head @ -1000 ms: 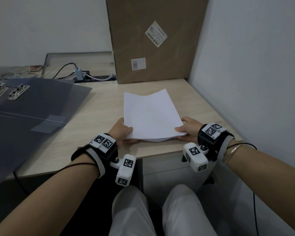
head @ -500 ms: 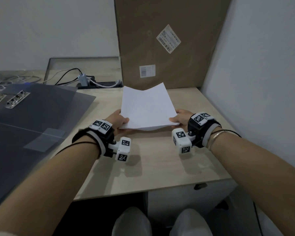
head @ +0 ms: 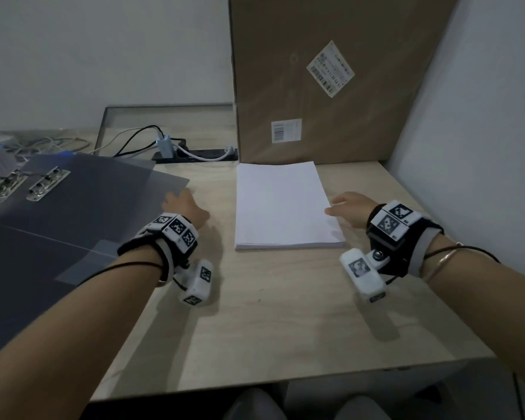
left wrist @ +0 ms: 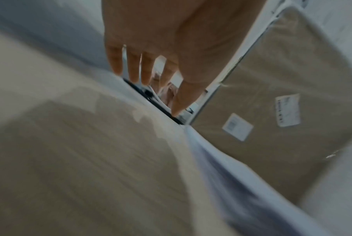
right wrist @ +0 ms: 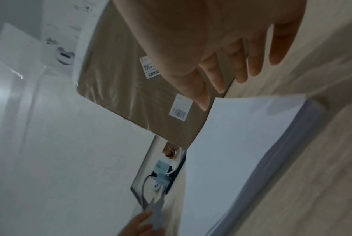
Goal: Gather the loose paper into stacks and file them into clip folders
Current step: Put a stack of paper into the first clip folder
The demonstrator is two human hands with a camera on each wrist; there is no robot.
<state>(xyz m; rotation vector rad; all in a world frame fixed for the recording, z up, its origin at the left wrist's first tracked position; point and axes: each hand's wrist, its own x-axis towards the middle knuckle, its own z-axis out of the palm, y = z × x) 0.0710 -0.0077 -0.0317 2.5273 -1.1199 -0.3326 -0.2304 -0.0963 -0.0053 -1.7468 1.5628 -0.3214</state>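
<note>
White, squared-up stack of paper (head: 282, 207) lies flat on the wooden counter (head: 285, 313) between two empty, loosely open hands — right hand (head: 350, 207) just beside its long edge, left hand (head: 184, 204) at the grey clip folder (head: 82, 213).

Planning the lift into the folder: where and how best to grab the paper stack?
Probably the two long side edges of the paper stack, one hand per side. It lies flat and squared on the desk; right hand is already beside its right edge, left hand at the folder.
</note>
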